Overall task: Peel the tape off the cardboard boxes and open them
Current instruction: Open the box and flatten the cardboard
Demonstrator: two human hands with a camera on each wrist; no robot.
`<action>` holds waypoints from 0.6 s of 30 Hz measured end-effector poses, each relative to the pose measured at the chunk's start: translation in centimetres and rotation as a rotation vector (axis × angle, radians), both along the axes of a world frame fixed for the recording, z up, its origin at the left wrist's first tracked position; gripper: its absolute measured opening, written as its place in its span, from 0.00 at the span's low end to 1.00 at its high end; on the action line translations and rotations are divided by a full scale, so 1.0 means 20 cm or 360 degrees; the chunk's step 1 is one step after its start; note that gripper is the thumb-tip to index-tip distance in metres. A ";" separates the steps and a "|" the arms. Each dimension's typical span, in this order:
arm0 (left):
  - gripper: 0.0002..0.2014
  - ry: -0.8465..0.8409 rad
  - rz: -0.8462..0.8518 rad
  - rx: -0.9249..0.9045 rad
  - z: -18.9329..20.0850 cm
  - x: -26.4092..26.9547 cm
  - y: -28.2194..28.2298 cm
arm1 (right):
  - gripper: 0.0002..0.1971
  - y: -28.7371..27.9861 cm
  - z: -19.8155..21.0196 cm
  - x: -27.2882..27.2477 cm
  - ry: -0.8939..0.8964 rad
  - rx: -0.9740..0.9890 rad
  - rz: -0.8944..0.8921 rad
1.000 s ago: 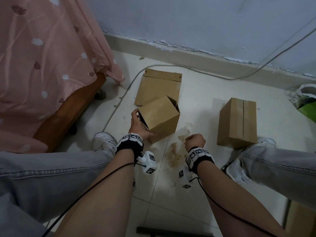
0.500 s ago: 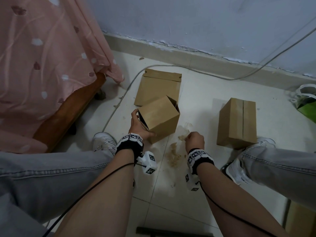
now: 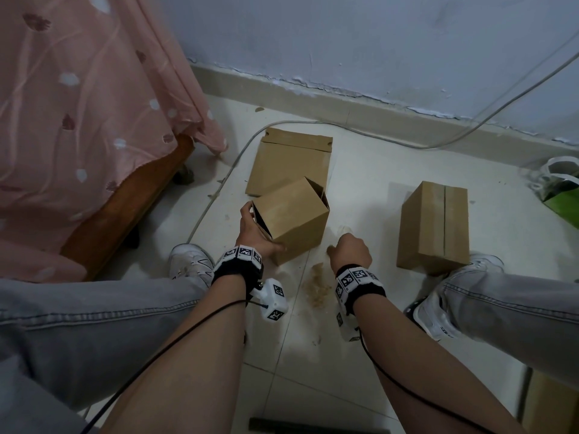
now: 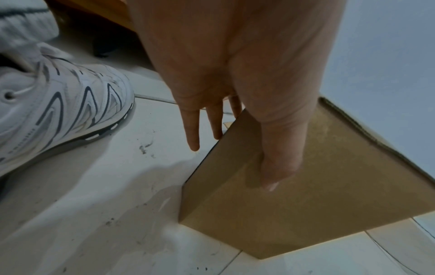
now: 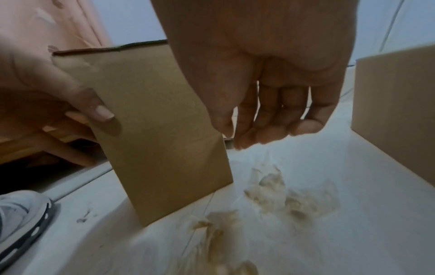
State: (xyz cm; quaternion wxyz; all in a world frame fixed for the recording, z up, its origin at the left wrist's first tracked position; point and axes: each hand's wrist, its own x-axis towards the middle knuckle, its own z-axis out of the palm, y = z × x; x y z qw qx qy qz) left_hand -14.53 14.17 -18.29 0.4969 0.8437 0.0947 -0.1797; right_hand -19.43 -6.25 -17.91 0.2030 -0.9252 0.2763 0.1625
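Observation:
A small cardboard box [image 3: 291, 220] stands tilted on the floor with both ends open. My left hand [image 3: 253, 227] grips its near-left corner, thumb [image 4: 277, 167] flat on the front face, fingers [image 4: 193, 130] round the side. My right hand [image 3: 351, 249] hovers just right of that box [image 5: 164, 121], fingers [image 5: 270, 130] loosely curled and pointing down; nothing plainly sits in them. Below it lie crumpled tape scraps [image 5: 289, 197], also seen as a pile of tape scraps [image 3: 318, 285]. A closed box [image 3: 435, 227] with tape [image 3: 444, 220] along its seam sits at the right.
A flattened box [image 3: 291, 161] lies behind the held one. A bed with a pink sheet [image 3: 78, 120] and wooden frame [image 3: 125, 208] fills the left. A cable [image 3: 313, 123] runs along the wall. Tape rolls [image 3: 560, 170] and a green bag [image 3: 564, 198] sit far right. My shoes [image 3: 191, 261] flank the boxes.
My right hand has moved a little forward, away from me and closer to the held box. The left hand and the box have stayed put.

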 end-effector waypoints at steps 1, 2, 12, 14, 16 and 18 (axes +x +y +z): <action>0.64 -0.0001 0.0000 0.0006 0.00 0.00 0.00 | 0.12 0.00 0.02 0.01 -0.0026 0.0003 -0.0051; 0.64 -0.0002 0.0001 0.0013 0.01 0.00 0.00 | 0.13 0.00 0.03 0.02 -0.0060 0.0048 -0.0143; 0.60 -0.0009 0.0237 -0.0153 0.23 0.06 -0.07 | 0.50 0.04 0.32 0.25 -0.0083 0.1345 -0.0059; 0.63 0.0040 0.0244 -0.0203 0.30 0.09 -0.06 | 0.66 0.05 0.31 0.25 -0.0096 0.1227 0.0128; 0.64 0.0108 0.0193 -0.0250 0.35 0.10 -0.05 | 0.73 0.06 0.27 0.24 -0.0086 0.1307 0.0179; 0.64 0.0216 0.0143 -0.0325 0.38 0.09 -0.05 | 0.76 0.06 0.26 0.22 -0.0029 0.1358 0.0162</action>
